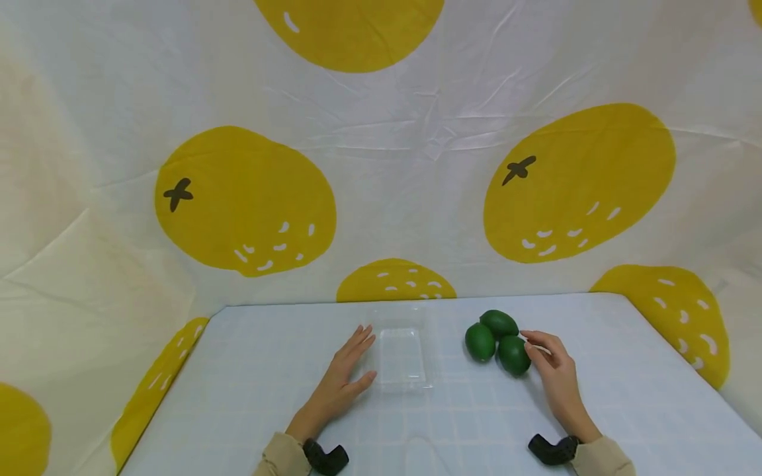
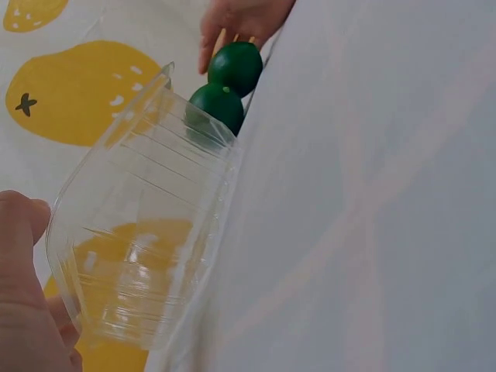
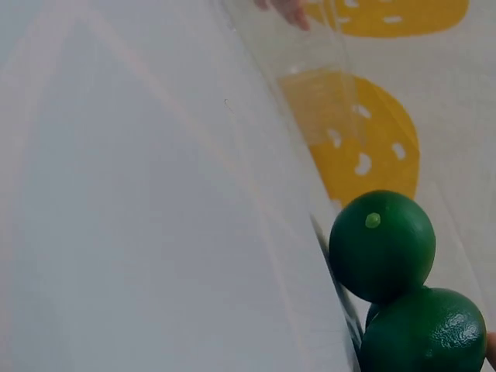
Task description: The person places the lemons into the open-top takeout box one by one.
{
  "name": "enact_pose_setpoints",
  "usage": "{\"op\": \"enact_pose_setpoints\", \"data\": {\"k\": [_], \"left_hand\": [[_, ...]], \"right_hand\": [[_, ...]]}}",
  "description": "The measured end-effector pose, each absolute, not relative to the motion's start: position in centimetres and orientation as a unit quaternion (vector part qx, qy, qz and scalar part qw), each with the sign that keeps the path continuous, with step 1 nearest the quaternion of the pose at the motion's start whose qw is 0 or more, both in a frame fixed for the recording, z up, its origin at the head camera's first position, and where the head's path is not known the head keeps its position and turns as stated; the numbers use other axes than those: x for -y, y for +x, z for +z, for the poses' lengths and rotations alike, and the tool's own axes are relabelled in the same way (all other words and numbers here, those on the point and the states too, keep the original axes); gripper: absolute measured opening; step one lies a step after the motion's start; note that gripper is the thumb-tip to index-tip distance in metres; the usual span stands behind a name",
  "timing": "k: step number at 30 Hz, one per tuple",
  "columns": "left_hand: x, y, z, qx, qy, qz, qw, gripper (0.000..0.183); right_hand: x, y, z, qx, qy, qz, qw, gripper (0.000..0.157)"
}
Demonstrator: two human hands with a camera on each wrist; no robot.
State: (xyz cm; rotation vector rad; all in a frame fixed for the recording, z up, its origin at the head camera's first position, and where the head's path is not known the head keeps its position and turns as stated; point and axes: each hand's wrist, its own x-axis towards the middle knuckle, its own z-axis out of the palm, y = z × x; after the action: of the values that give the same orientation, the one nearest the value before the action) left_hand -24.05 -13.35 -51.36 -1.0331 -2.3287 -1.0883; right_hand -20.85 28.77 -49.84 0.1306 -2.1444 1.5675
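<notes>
A clear plastic box [image 1: 430, 370] stands on the table, see-through from every view. My left hand [image 1: 340, 380] is at its left side, fingers spread and fairly straight, thumb apart; in the left wrist view the fingers are close against the box's rim. To the right, three dark green limes [image 1: 479, 342] lie clustered together, touching one another. My right hand [image 1: 556, 373] is at the cluster's right side, fingers loosely bent, fingertips at the nearest lime [image 1: 513, 356]. Whether they touch it is hard to tell. In the right wrist view, one lime [image 3: 382, 246] shows its pale stem spot.
A pale checked cloth covers the table [image 1: 476, 430]. Behind it and along the sides hangs a white curtain [image 1: 411, 198] printed with large yellow fruit. Each wrist bears a black strap-like device [image 1: 326, 457] beside a beige sleeve [image 1: 282, 456].
</notes>
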Motion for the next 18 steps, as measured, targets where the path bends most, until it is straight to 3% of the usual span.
{"op": "enact_pose_setpoints", "data": {"k": [9,18], "left_hand": [[13.15,-23.78,-51.34,0.825,-0.365,-0.391,0.185,0.058],[13.25,-23.92,-51.19,0.828,-0.366,-0.383,0.186,0.059]], "right_hand": [[-28.93,-20.88,-50.52,0.824,0.056,0.513,0.235,0.028],[-28.46,-21.25,-50.37,0.827,0.076,0.49,0.266,0.027]]}}
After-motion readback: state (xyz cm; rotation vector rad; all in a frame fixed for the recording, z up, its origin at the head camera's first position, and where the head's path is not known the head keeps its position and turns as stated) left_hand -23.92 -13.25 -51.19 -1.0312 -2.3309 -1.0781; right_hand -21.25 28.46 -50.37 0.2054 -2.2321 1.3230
